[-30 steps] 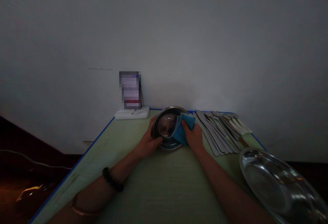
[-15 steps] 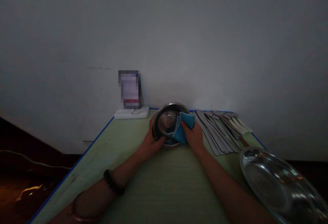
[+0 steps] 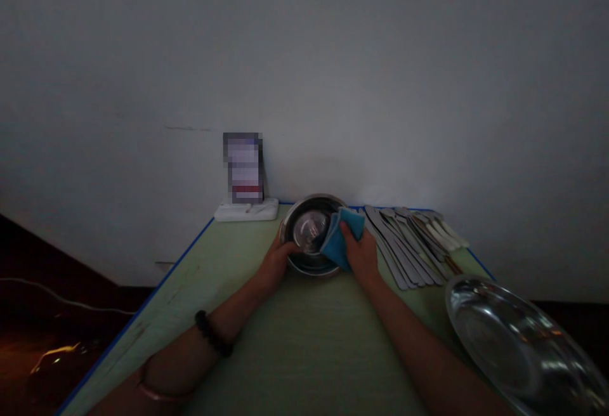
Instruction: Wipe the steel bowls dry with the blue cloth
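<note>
A round steel bowl (image 3: pixel 309 229) stands tilted toward me at the far middle of the green table (image 3: pixel 295 333). My left hand (image 3: pixel 275 264) grips its left rim, fingers curled round the edge. My right hand (image 3: pixel 361 254) is closed on a folded blue cloth (image 3: pixel 339 240) and presses it against the bowl's right inner side. A dark bead bracelet and a thin bangle sit on my left forearm.
A row of several steel knives and spoons (image 3: pixel 409 238) lies right of the bowl. A large steel plate (image 3: pixel 514 346) is at the near right edge. A white base with an upright card (image 3: pixel 245 210) stands at the far left corner, against the wall.
The bowl has turned slightly in my left hand, and my left fingers shifted up along its rim. The cloth in my right hand moved a little within the bowl.
</note>
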The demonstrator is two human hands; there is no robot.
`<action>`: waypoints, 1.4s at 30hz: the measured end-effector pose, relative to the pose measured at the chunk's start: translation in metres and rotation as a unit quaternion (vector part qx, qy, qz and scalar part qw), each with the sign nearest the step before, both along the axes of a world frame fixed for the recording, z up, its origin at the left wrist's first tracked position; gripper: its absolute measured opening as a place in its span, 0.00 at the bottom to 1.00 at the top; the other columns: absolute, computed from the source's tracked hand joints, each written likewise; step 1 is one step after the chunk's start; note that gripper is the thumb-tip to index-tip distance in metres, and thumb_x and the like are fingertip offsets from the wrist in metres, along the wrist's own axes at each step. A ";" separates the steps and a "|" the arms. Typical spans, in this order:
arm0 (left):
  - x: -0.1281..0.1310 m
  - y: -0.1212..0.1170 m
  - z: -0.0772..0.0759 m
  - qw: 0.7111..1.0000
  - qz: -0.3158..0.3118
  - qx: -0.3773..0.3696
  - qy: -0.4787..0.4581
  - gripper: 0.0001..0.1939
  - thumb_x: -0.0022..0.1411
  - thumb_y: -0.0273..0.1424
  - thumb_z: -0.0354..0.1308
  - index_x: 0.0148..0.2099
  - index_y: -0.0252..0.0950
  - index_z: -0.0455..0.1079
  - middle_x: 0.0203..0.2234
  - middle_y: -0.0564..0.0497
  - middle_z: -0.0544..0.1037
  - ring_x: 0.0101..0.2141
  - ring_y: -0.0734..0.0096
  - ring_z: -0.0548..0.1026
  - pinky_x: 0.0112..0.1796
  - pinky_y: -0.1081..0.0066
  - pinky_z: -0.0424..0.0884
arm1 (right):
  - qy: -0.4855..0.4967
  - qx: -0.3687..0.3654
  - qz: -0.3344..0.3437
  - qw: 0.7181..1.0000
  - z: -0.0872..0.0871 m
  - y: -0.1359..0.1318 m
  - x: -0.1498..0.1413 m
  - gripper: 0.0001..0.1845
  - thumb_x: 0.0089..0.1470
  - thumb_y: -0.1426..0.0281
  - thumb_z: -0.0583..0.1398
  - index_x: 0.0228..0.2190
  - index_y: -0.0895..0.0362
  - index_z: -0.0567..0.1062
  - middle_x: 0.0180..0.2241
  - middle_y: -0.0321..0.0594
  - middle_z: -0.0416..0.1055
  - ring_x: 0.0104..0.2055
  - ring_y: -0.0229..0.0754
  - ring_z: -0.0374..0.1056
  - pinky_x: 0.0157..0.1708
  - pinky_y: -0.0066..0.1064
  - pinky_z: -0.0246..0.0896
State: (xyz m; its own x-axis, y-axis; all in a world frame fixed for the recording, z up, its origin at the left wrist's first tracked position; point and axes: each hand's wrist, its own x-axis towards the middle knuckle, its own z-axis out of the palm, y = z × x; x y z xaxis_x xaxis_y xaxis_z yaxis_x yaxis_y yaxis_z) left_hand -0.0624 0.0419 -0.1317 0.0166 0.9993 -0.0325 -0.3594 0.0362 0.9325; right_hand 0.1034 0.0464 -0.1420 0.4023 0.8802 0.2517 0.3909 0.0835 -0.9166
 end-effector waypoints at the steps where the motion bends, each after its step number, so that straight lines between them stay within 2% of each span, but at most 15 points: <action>1: 0.001 0.001 0.000 0.999 0.013 -0.036 -0.024 0.26 0.44 0.23 0.58 0.49 0.34 0.67 0.39 0.50 0.78 0.46 0.58 0.72 0.49 0.62 0.66 | 0.006 -0.002 -0.012 1.000 0.001 0.000 0.001 0.23 0.49 0.51 0.53 0.21 0.58 0.70 0.19 0.35 0.66 0.22 0.38 0.60 0.24 0.28 0.54; 4: 0.004 0.001 0.007 0.990 0.039 -0.111 -0.074 0.20 0.50 0.28 0.58 0.47 0.32 0.68 0.37 0.47 0.78 0.42 0.59 0.75 0.46 0.62 0.68 | 0.043 0.016 -0.091 0.995 0.009 0.000 0.009 0.24 0.51 0.51 0.49 0.20 0.57 0.68 0.17 0.34 0.62 0.21 0.38 0.59 0.23 0.29 0.54; 6: 0.005 0.000 0.014 0.986 0.048 -0.126 -0.094 0.18 0.54 0.31 0.56 0.47 0.31 0.67 0.37 0.46 0.78 0.41 0.60 0.75 0.46 0.62 0.69 | 0.080 0.068 -0.143 0.984 0.018 0.002 0.014 0.23 0.53 0.52 0.48 0.25 0.58 0.69 0.21 0.36 0.66 0.25 0.40 0.62 0.27 0.30 0.57; 10: 0.006 -0.002 0.016 0.986 0.014 -0.091 -0.138 0.19 0.59 0.39 0.51 0.48 0.33 0.67 0.42 0.45 0.77 0.47 0.61 0.72 0.49 0.62 0.66 | 0.098 0.183 -0.132 0.969 0.035 0.004 0.006 0.22 0.54 0.56 0.48 0.42 0.59 0.65 0.41 0.46 0.67 0.44 0.43 0.63 0.45 0.34 0.56; 12: 0.008 -0.002 0.010 0.989 -0.007 -0.044 -0.141 0.22 0.59 0.42 0.50 0.51 0.35 0.65 0.46 0.46 0.75 0.50 0.60 0.69 0.51 0.62 0.63 | 0.066 0.161 -0.116 0.978 0.037 0.001 -0.008 0.23 0.53 0.58 0.51 0.45 0.60 0.60 0.46 0.50 0.63 0.48 0.44 0.60 0.49 0.37 0.53; 17: 0.011 0.001 -0.008 0.992 -0.017 0.053 -0.112 0.29 0.59 0.44 0.50 0.60 0.46 0.51 0.54 0.50 0.67 0.54 0.61 0.64 0.54 0.57 0.58 | 0.009 0.060 0.002 0.998 0.033 -0.003 -0.037 0.16 0.48 0.66 0.55 0.38 0.61 0.66 0.42 0.51 0.65 0.47 0.47 0.60 0.50 0.40 0.51; 20: 0.011 0.002 -0.010 0.991 -0.039 0.095 -0.088 0.28 0.60 0.44 0.48 0.61 0.48 0.50 0.57 0.51 0.63 0.57 0.62 0.61 0.56 0.57 0.54 | 0.027 0.024 0.041 0.999 0.032 -0.002 -0.041 0.13 0.49 0.64 0.53 0.34 0.60 0.70 0.35 0.46 0.70 0.40 0.46 0.65 0.44 0.39 0.57; 22: 0.011 0.000 -0.007 0.990 -0.081 0.080 -0.086 0.28 0.59 0.48 0.46 0.59 0.44 0.55 0.55 0.49 0.66 0.57 0.60 0.60 0.57 0.57 0.52 | 0.044 0.009 0.056 0.997 0.030 -0.002 -0.044 0.14 0.49 0.64 0.52 0.33 0.60 0.72 0.33 0.44 0.71 0.36 0.44 0.66 0.40 0.37 0.60; 26: 0.011 -0.004 0.008 0.981 -0.135 -0.035 -0.138 0.30 0.58 0.51 0.43 0.52 0.37 0.65 0.47 0.45 0.74 0.54 0.56 0.64 0.56 0.56 0.56 | 0.086 0.012 0.121 0.989 0.025 -0.007 -0.051 0.17 0.51 0.62 0.52 0.37 0.57 0.73 0.33 0.40 0.73 0.34 0.41 0.68 0.38 0.33 0.62; 31: 0.010 -0.007 0.021 0.977 -0.091 -0.076 -0.178 0.25 0.59 0.47 0.44 0.46 0.34 0.70 0.42 0.46 0.77 0.50 0.59 0.69 0.53 0.59 0.61 | 0.104 0.016 0.278 0.955 0.028 -0.013 -0.048 0.18 0.52 0.61 0.51 0.34 0.56 0.76 0.37 0.38 0.73 0.41 0.42 0.68 0.41 0.33 0.63; 34: 0.010 -0.009 0.022 0.977 -0.096 -0.076 -0.176 0.24 0.59 0.47 0.46 0.46 0.36 0.70 0.41 0.47 0.77 0.50 0.59 0.69 0.52 0.58 0.63 | 0.054 0.008 0.297 0.953 0.032 -0.017 -0.048 0.20 0.53 0.60 0.50 0.38 0.56 0.76 0.39 0.39 0.73 0.44 0.44 0.67 0.46 0.36 0.61; 37: 0.010 -0.009 0.018 0.976 -0.098 -0.088 -0.173 0.25 0.58 0.48 0.45 0.45 0.35 0.70 0.40 0.46 0.78 0.49 0.59 0.70 0.52 0.61 0.63 | 0.003 0.015 0.291 0.957 0.035 -0.024 -0.056 0.25 0.56 0.59 0.47 0.49 0.57 0.68 0.51 0.42 0.66 0.57 0.43 0.56 0.56 0.37 0.48; 39: 0.009 -0.007 0.013 0.981 -0.063 -0.088 -0.160 0.24 0.59 0.47 0.45 0.44 0.35 0.70 0.40 0.47 0.78 0.49 0.62 0.70 0.53 0.64 0.62 | -0.030 0.023 0.314 0.949 0.036 -0.028 -0.060 0.27 0.57 0.59 0.45 0.54 0.58 0.62 0.55 0.43 0.60 0.61 0.41 0.50 0.59 0.36 0.41; 40: 0.009 -0.006 0.011 0.984 -0.037 -0.084 -0.150 0.23 0.59 0.47 0.46 0.44 0.35 0.70 0.40 0.48 0.78 0.50 0.63 0.69 0.53 0.65 0.61 | -0.044 0.030 0.337 0.940 0.037 -0.030 -0.060 0.26 0.58 0.59 0.45 0.54 0.58 0.61 0.55 0.43 0.60 0.61 0.40 0.50 0.59 0.35 0.41; 42: 0.007 -0.002 0.007 0.988 0.016 -0.080 -0.129 0.23 0.58 0.47 0.47 0.44 0.36 0.71 0.40 0.48 0.78 0.49 0.64 0.70 0.53 0.66 0.61 | -0.063 0.034 0.392 0.917 0.038 -0.031 -0.056 0.23 0.59 0.59 0.44 0.48 0.57 0.67 0.49 0.42 0.67 0.55 0.39 0.59 0.56 0.34 0.49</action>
State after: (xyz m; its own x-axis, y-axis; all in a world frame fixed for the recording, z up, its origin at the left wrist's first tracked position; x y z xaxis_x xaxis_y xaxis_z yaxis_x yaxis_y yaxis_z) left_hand -0.0551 0.0395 -0.1247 0.0132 0.9820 -0.1883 -0.5880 0.1600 0.7929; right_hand 0.0475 0.0157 -0.1043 -0.3848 0.8665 0.3179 0.2890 0.4403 -0.8501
